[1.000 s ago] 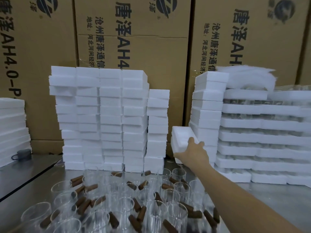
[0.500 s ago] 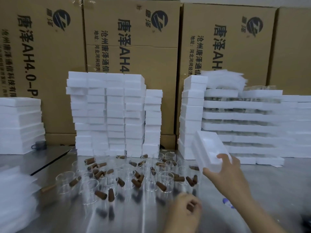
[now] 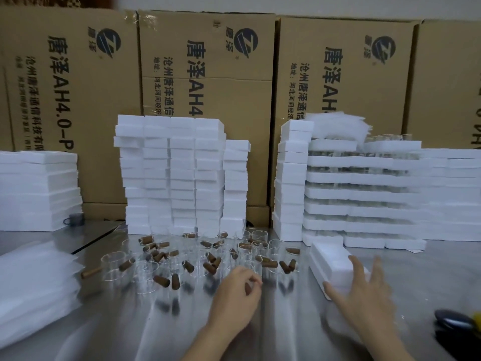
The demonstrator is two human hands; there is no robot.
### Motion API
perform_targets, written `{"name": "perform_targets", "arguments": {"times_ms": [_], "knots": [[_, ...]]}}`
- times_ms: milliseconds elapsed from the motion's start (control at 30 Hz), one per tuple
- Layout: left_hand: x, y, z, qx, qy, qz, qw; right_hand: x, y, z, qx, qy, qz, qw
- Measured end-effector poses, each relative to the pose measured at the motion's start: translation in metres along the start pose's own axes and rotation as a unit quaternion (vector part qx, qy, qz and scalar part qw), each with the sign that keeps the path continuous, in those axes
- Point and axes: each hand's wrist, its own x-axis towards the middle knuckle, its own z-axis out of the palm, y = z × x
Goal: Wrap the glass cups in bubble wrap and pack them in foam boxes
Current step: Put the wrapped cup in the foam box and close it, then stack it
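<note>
A white foam box (image 3: 330,259) lies on the metal table (image 3: 429,277) at the right. My right hand (image 3: 364,295) rests on its near end with fingers spread and straight, the thumb along the box's front edge. Many clear glass cups (image 3: 114,261) with brown cork-like handles stand in a cluster at the table's middle. My left hand (image 3: 234,295) hovers at the cluster's near edge with fingers curled, thumb against forefinger; I see nothing plainly held in it. A pile of white bubble wrap sheets (image 3: 33,287) lies at the left front.
Tall stacks of foam boxes (image 3: 171,173) stand behind the cups. More stacks and foam trays with glassware (image 3: 351,178) are at the back right, and a lower stack (image 3: 39,188) at the left. Cardboard cartons (image 3: 208,74) line the back. A black object (image 3: 453,324) lies at the front right.
My right hand took a foam box from the right-hand stack, carried it toward me and set it on the table. My left hand came into view near the cups.
</note>
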Motion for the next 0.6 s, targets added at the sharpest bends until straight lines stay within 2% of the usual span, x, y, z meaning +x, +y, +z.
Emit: {"name": "perform_targets", "arguments": {"times_ms": [133, 333, 400, 467, 600], "knots": [[-0.007, -0.018, -0.033, 0.061, 0.037, 0.021, 0.997, -0.005, -0.009, -0.001, -0.005, 0.071, -0.167, 0.983], [-0.018, -0.067, -0.101, 0.221, 0.147, 0.01, 0.964, -0.04, -0.06, 0.006, -0.017, -0.029, -0.396, 0.918], [-0.018, -0.078, -0.111, 0.235, 0.191, -0.044, 0.952, -0.051, -0.075, 0.012, -0.026, -0.092, -0.43, 0.898], [-0.017, -0.083, -0.112, 0.258, 0.192, -0.102, 0.941, -0.058, -0.085, 0.018, -0.047, -0.141, -0.444, 0.883], [-0.016, -0.088, -0.107, 0.278, 0.156, -0.143, 0.937, -0.056, -0.083, 0.018, -0.036, -0.208, -0.392, 0.895]]}}
